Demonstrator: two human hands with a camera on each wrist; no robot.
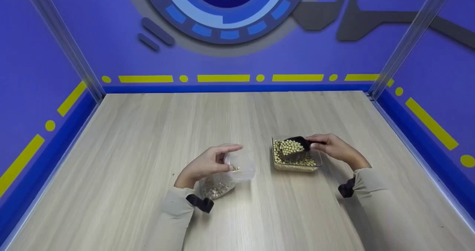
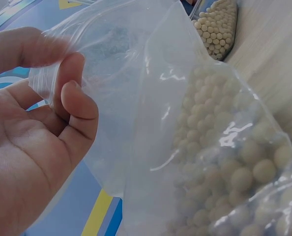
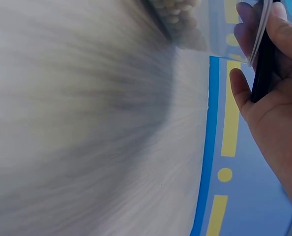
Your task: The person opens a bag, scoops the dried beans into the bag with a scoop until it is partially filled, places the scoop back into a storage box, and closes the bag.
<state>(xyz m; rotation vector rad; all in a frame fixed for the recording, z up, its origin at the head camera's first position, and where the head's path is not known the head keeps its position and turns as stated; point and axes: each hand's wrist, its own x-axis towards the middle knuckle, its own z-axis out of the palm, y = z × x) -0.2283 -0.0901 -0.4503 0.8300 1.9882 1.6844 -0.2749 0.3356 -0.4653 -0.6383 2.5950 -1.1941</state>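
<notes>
Left hand (image 1: 207, 164) pinches a zip-top bag (image 2: 151, 123) by its edge; right hand (image 1: 339, 149) grips a black scoop (image 1: 305, 142), beans (image 1: 290, 147) beyond the fingers (image 1: 318, 137).

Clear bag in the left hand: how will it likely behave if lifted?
The clear bag will probably flop, since its thin plastic wrinkles near the left hand. Its weight likely hangs low, as pale balls gather toward the bottom. They may roll out if it tips, since its mouth looks open.
</notes>
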